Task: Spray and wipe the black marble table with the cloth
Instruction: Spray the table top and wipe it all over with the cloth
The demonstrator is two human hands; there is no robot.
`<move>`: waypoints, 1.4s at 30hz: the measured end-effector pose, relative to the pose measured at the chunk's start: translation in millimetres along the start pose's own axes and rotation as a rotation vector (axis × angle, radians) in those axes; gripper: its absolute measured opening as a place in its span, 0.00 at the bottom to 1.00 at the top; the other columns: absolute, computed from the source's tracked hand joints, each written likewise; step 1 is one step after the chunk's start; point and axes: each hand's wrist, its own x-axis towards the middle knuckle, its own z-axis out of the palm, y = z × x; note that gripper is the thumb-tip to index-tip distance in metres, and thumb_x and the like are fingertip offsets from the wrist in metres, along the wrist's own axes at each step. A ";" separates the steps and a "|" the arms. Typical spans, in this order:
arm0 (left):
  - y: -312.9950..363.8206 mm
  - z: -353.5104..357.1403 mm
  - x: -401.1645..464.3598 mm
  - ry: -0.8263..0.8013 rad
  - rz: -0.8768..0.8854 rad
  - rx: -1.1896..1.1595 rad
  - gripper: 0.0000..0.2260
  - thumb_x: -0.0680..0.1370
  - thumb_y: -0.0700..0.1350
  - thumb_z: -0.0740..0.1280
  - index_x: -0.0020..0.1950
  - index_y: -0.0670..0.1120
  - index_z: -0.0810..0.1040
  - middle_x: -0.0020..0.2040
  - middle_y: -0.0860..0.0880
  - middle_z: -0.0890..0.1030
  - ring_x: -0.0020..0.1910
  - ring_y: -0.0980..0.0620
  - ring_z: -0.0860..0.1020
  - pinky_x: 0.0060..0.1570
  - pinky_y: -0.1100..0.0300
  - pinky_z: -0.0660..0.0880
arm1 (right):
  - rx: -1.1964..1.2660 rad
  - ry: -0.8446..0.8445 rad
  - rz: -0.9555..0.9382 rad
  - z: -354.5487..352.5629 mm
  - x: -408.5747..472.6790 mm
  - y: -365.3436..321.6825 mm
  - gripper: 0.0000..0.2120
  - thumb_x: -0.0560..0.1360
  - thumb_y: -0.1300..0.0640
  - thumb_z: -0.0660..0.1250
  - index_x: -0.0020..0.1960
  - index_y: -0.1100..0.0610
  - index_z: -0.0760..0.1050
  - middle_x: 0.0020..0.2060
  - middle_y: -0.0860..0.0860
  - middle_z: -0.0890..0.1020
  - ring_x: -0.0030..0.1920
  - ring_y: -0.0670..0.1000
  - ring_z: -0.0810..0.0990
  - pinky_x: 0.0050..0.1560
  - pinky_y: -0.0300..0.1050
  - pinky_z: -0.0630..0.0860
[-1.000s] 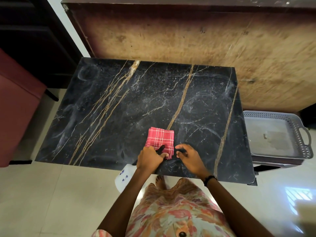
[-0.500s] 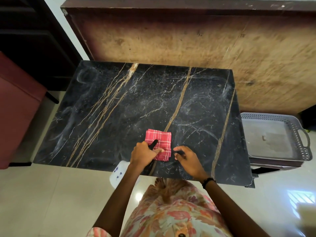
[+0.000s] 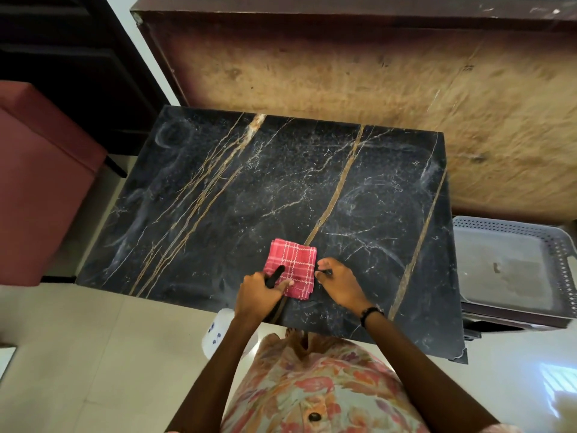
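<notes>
A folded red checked cloth [image 3: 292, 267] lies on the black marble table [image 3: 218, 198] close to its near edge. My left hand [image 3: 259, 295] grips a spray bottle by its black head [image 3: 274, 276], and the nozzle lies over the cloth's near left corner. The bottle's white body [image 3: 217, 334] hangs below the table edge. My right hand [image 3: 338, 284] rests on the marble just right of the cloth, its fingertips pinching a small dark thing [image 3: 324, 271] that I cannot identify.
Gold veins and pale smear marks cross the marble. A grey plastic tray [image 3: 512, 267] sits on a low stand to the right. A big wooden board [image 3: 374, 73] stands behind the table, and a red seat [image 3: 37, 182] is at the left. Pale floor tiles lie below.
My left hand has shifted a little to the left with the spray head, from the cloth's near edge to its near left corner. The cloth and my right hand have stayed put.
</notes>
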 end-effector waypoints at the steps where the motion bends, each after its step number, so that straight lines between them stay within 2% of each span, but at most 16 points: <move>1: -0.7 -3.1 0.2 0.007 -0.024 -0.009 0.21 0.69 0.60 0.72 0.45 0.42 0.80 0.40 0.44 0.83 0.39 0.46 0.81 0.46 0.49 0.79 | -0.002 -0.008 0.021 2.6 1.3 -2.4 0.18 0.78 0.53 0.66 0.64 0.60 0.71 0.61 0.55 0.78 0.60 0.53 0.77 0.57 0.44 0.71; 5: -6.7 -10.3 2.9 0.003 -0.027 -0.059 0.20 0.67 0.60 0.73 0.42 0.43 0.81 0.38 0.44 0.83 0.37 0.45 0.81 0.42 0.49 0.80 | -0.019 -0.018 0.115 14.4 5.3 -12.8 0.26 0.78 0.52 0.66 0.70 0.62 0.64 0.59 0.57 0.80 0.58 0.57 0.79 0.54 0.48 0.73; 10: -9.2 -38.6 0.1 0.020 0.015 -0.387 0.11 0.68 0.51 0.76 0.42 0.45 0.81 0.39 0.45 0.84 0.38 0.48 0.82 0.45 0.49 0.81 | 0.174 -0.027 0.169 24.9 12.0 -17.4 0.15 0.74 0.54 0.71 0.57 0.60 0.76 0.53 0.55 0.83 0.49 0.51 0.81 0.45 0.39 0.75; 13: -17.3 -68.1 1.0 0.134 -0.067 -0.610 0.11 0.68 0.48 0.76 0.39 0.42 0.79 0.32 0.45 0.77 0.27 0.52 0.74 0.31 0.57 0.73 | 0.333 -0.063 0.131 27.3 10.6 -21.0 0.12 0.74 0.56 0.71 0.56 0.57 0.77 0.54 0.55 0.82 0.49 0.50 0.82 0.46 0.37 0.76; 16: -42.1 -102.0 7.6 0.165 -0.058 -0.644 0.13 0.70 0.51 0.73 0.40 0.41 0.79 0.27 0.47 0.71 0.21 0.55 0.66 0.24 0.62 0.66 | 0.399 -0.065 0.079 35.5 8.2 -37.3 0.08 0.75 0.58 0.70 0.54 0.54 0.76 0.53 0.53 0.82 0.49 0.49 0.83 0.46 0.38 0.78; 20: -81.6 -155.8 15.0 0.245 0.008 -0.672 0.12 0.72 0.50 0.72 0.42 0.41 0.79 0.29 0.47 0.73 0.22 0.56 0.68 0.25 0.63 0.68 | 0.379 -0.085 -0.031 64.2 9.4 -81.1 0.06 0.75 0.59 0.69 0.51 0.54 0.76 0.50 0.50 0.82 0.49 0.48 0.83 0.45 0.36 0.79; 23: -119.0 -202.8 23.8 0.307 0.083 -0.680 0.13 0.72 0.50 0.71 0.41 0.40 0.78 0.26 0.49 0.71 0.24 0.55 0.69 0.29 0.61 0.69 | 0.239 -0.137 -0.135 100.3 16.2 -128.6 0.07 0.74 0.60 0.70 0.50 0.54 0.75 0.49 0.49 0.82 0.48 0.43 0.82 0.48 0.37 0.78; 25: -144.8 -235.6 31.4 0.403 0.109 -0.677 0.11 0.74 0.48 0.70 0.41 0.40 0.78 0.29 0.47 0.73 0.28 0.51 0.71 0.33 0.59 0.71 | 0.124 -0.156 -0.222 132.0 27.4 -164.2 0.07 0.73 0.60 0.71 0.49 0.58 0.76 0.45 0.47 0.82 0.43 0.40 0.81 0.45 0.35 0.78; 29: -189.8 -290.9 47.3 0.529 0.130 -0.695 0.07 0.74 0.48 0.70 0.42 0.45 0.79 0.29 0.48 0.74 0.28 0.50 0.72 0.33 0.55 0.71 | -0.115 -0.031 -0.420 197.4 52.0 -240.4 0.09 0.71 0.58 0.71 0.44 0.59 0.72 0.40 0.51 0.77 0.38 0.50 0.77 0.39 0.44 0.73; 31: -210.8 -312.5 53.2 0.554 0.145 -0.680 0.06 0.75 0.47 0.69 0.41 0.45 0.78 0.30 0.47 0.73 0.28 0.49 0.71 0.33 0.55 0.70 | -0.291 0.042 -0.577 232.7 58.3 -275.2 0.10 0.71 0.57 0.70 0.46 0.59 0.71 0.45 0.52 0.75 0.41 0.53 0.74 0.39 0.43 0.68; 33: -225.2 -328.9 56.9 0.575 0.147 -0.672 0.07 0.76 0.46 0.68 0.40 0.44 0.78 0.29 0.46 0.72 0.27 0.49 0.70 0.31 0.56 0.69 | -0.468 0.041 -0.711 269.4 58.3 -296.2 0.14 0.72 0.58 0.69 0.56 0.58 0.72 0.54 0.54 0.75 0.53 0.53 0.75 0.48 0.41 0.71; 35: -236.0 -343.1 59.1 0.596 0.134 -0.686 0.08 0.77 0.44 0.68 0.39 0.42 0.77 0.27 0.46 0.70 0.23 0.53 0.68 0.27 0.60 0.68 | -0.686 -0.106 -0.741 308.0 58.9 -298.0 0.21 0.75 0.57 0.66 0.66 0.58 0.68 0.65 0.55 0.71 0.66 0.54 0.69 0.63 0.47 0.72; 36: -241.1 -347.6 59.8 0.602 0.127 -0.699 0.09 0.77 0.44 0.67 0.38 0.42 0.76 0.26 0.46 0.69 0.22 0.54 0.67 0.25 0.62 0.67 | -0.798 -0.215 -0.715 324.7 58.8 -292.3 0.22 0.76 0.55 0.64 0.69 0.58 0.66 0.69 0.56 0.69 0.69 0.56 0.66 0.66 0.50 0.69; 38: -249.8 -353.0 60.2 0.610 0.117 -0.723 0.09 0.77 0.44 0.67 0.38 0.42 0.76 0.26 0.45 0.68 0.21 0.55 0.66 0.24 0.64 0.67 | -0.891 -0.322 -0.690 344.4 57.1 -276.7 0.24 0.77 0.47 0.62 0.69 0.58 0.67 0.69 0.56 0.69 0.69 0.58 0.66 0.67 0.54 0.67; 40: -258.3 -356.2 60.8 0.605 0.115 -0.722 0.09 0.77 0.44 0.66 0.39 0.42 0.76 0.26 0.44 0.69 0.21 0.56 0.67 0.24 0.64 0.67 | -0.852 -0.271 -0.713 349.3 58.7 -265.5 0.25 0.76 0.42 0.57 0.63 0.58 0.74 0.64 0.57 0.76 0.64 0.59 0.74 0.65 0.55 0.71; 42: -265.4 -356.4 61.6 0.594 0.109 -0.712 0.09 0.77 0.44 0.66 0.38 0.43 0.76 0.25 0.46 0.70 0.21 0.56 0.67 0.23 0.64 0.67 | -0.876 -0.185 -0.775 348.1 64.4 -261.6 0.25 0.77 0.41 0.54 0.64 0.55 0.74 0.64 0.55 0.77 0.65 0.58 0.74 0.65 0.57 0.71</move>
